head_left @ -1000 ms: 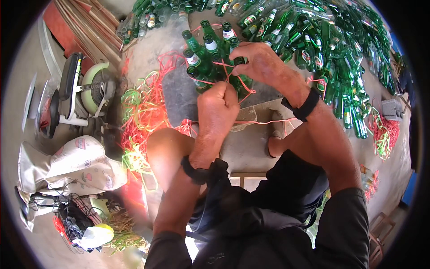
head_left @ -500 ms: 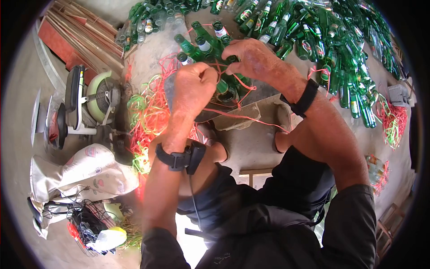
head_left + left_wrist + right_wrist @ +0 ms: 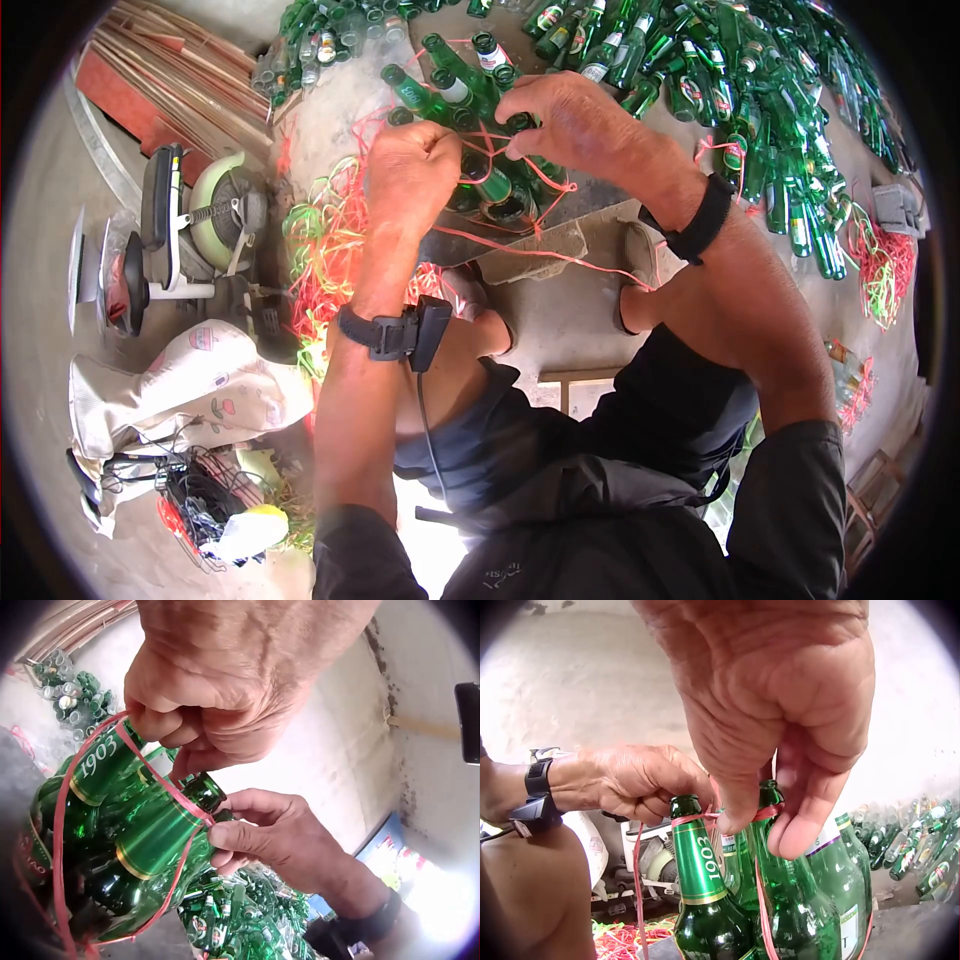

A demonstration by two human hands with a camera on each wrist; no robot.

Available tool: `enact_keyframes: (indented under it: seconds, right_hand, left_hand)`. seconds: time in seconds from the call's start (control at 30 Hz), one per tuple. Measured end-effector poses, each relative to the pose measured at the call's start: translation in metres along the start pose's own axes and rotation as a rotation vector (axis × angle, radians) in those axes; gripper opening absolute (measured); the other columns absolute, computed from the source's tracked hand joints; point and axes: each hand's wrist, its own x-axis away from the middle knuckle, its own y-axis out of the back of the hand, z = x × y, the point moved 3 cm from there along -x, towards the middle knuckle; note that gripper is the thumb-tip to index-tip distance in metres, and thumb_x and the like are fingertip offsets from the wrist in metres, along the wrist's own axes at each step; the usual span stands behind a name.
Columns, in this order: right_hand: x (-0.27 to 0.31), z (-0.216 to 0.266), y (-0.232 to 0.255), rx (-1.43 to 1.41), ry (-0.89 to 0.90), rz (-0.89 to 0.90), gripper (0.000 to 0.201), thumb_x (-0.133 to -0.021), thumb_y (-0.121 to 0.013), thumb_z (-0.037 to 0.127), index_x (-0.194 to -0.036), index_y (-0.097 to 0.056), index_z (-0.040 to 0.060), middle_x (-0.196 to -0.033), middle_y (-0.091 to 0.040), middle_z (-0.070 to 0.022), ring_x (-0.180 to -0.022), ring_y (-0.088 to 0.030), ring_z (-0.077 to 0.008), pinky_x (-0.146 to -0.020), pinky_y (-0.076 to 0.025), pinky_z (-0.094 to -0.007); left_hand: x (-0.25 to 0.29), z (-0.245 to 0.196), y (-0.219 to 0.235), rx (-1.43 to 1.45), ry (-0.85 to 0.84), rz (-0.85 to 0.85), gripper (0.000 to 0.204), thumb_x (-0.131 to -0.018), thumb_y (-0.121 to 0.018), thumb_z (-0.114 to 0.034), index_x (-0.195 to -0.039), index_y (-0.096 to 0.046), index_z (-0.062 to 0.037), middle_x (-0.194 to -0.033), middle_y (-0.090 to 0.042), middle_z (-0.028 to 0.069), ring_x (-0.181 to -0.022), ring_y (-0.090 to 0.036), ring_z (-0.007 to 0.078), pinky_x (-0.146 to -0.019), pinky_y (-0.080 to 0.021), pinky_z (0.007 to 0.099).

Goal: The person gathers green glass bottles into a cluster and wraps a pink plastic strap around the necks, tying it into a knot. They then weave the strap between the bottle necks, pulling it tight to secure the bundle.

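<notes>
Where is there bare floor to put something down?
Bare floor shows between the two feet, and between the right arm and the big bottle pile. It's crowded around the left hand and right hand, with upright bottles and pink string, and at the tangled string heap.

Concrete floor point(image 3: 560, 335), greyish, dusty. Pale wall point(image 3: 337, 742), dark blotches running down it in left wrist view. Strong white glare point(image 3: 450, 900) at that view's lower right. Head view: long wooden planks point(image 3: 190, 72) and red board point(image 3: 125, 105) upper left; pale-green wheel point(image 3: 215, 210) below; cream cloth point(image 3: 205, 375) lower down; grey block point(image 3: 895, 208) far right; wooden frame point(image 3: 870, 505) lower right.
</notes>
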Motion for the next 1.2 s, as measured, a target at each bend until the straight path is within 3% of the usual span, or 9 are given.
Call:
enact_keyframes:
  seconds: [0.13, 0.2, 0.33, 0.4, 0.53, 0.8, 1.0, 1.13, 1.2]
  right_hand:
    - [-0.001, -0.001, 0.000, 0.012, 0.011, 0.007, 0.036, -0.074, -0.086, 0.018, -0.104, -0.072, 0.0018, -0.095, -0.068, -0.0179, -0.088, -0.068, -0.0395, -0.076, -0.054, -0.0449]
    - [-0.001, 0.000, -0.001, 0.006, -0.001, 0.004, 0.035, -0.076, -0.085, 0.020, -0.102, -0.072, 0.0020, -0.095, -0.069, -0.0176, -0.088, -0.068, -0.0393, -0.076, -0.054, -0.0449]
    - [0.000, 0.005, -0.003, 0.024, 0.016, -0.024, 0.033, -0.077, -0.084, 0.021, -0.101, -0.072, 0.0018, -0.095, -0.068, -0.0173, -0.087, -0.068, -0.0396, -0.076, -0.054, -0.0449]
    - [0.000, 0.005, -0.005, 0.029, -0.008, -0.046, 0.031, -0.074, -0.083, 0.021, -0.098, -0.073, 0.0030, -0.097, -0.072, -0.0201, -0.093, -0.068, -0.0413, -0.084, -0.055, -0.0478]
    - [-0.001, 0.008, -0.005, 0.003, 0.006, -0.035, 0.031, -0.074, -0.082, 0.020, -0.099, -0.072, 0.0027, -0.097, -0.072, -0.0198, -0.094, -0.068, -0.0416, -0.084, -0.055, -0.0483]
    - [0.001, 0.004, -0.005, 0.025, 0.091, -0.067, 0.029, -0.079, -0.079, 0.012, -0.104, -0.070, -0.0002, -0.096, -0.069, -0.0178, -0.087, -0.068, -0.0401, -0.075, -0.055, -0.0441]
    - [0.001, 0.001, -0.004, 0.018, 0.066, -0.034, 0.029, -0.080, -0.079, 0.011, -0.105, -0.070, -0.0002, -0.095, -0.068, -0.0182, -0.087, -0.068, -0.0398, -0.076, -0.055, -0.0440]
    - [0.001, 0.001, -0.003, 0.010, 0.089, -0.053, 0.029, -0.079, -0.079, 0.009, -0.105, -0.070, -0.0003, -0.095, -0.068, -0.0186, -0.087, -0.068, -0.0394, -0.076, -0.055, -0.0435]
    - [0.001, 0.000, -0.004, 0.001, 0.089, -0.050, 0.028, -0.079, -0.079, 0.008, -0.104, -0.070, -0.0007, -0.095, -0.068, -0.0186, -0.087, -0.068, -0.0381, -0.075, -0.055, -0.0428]
  left_hand:
    - [0.002, 0.003, -0.003, -0.052, -0.076, -0.052, 0.017, -0.084, -0.064, -0.012, -0.085, -0.076, -0.0002, -0.068, -0.066, 0.0211, -0.057, -0.066, 0.0253, -0.058, -0.050, 0.0386]
    - [0.006, 0.004, -0.002, -0.113, 0.007, -0.011, 0.019, -0.090, -0.068, -0.014, -0.097, -0.078, -0.0002, -0.069, -0.070, 0.0128, -0.061, -0.061, 0.0112, -0.061, -0.049, 0.0313]
    - [0.011, 0.005, -0.001, -0.188, -0.052, -0.058, 0.019, -0.090, -0.067, -0.014, -0.097, -0.079, -0.0005, -0.070, -0.071, 0.0158, -0.061, -0.062, 0.0133, -0.062, -0.050, 0.0325]
    - [0.015, 0.006, 0.000, -0.147, -0.026, -0.106, 0.014, -0.084, -0.067, -0.013, -0.083, -0.075, -0.0010, -0.071, -0.062, 0.0258, -0.064, -0.067, 0.0397, -0.061, -0.051, 0.0424]
    - [0.025, 0.020, -0.003, -0.221, -0.110, -0.151, 0.015, -0.085, -0.067, -0.014, -0.085, -0.076, -0.0019, -0.072, -0.064, 0.0252, -0.064, -0.067, 0.0394, -0.062, -0.052, 0.0424]
    - [0.039, 0.017, -0.004, 0.052, 0.149, -0.125, 0.018, -0.088, -0.069, -0.013, -0.095, -0.079, 0.0006, -0.068, -0.070, 0.0127, -0.061, -0.060, 0.0101, -0.060, -0.048, 0.0303]
    - [0.049, 0.032, -0.020, 0.504, 0.230, -0.234, 0.016, -0.091, -0.072, -0.008, -0.101, -0.079, 0.0017, -0.079, -0.069, -0.0036, -0.068, -0.052, 0.0034, -0.060, -0.042, 0.0232]
    - [0.060, 0.024, -0.017, 0.582, 0.356, -0.255, 0.015, -0.092, -0.071, -0.007, -0.103, -0.079, 0.0006, -0.079, -0.067, -0.0053, -0.067, -0.050, 0.0019, -0.060, -0.039, 0.0213]
    - [0.065, 0.029, -0.020, 0.660, 0.371, -0.308, 0.009, -0.093, -0.074, -0.011, -0.098, -0.078, -0.0045, -0.069, -0.060, -0.0087, -0.051, -0.039, -0.0005, -0.045, -0.026, 0.0202]
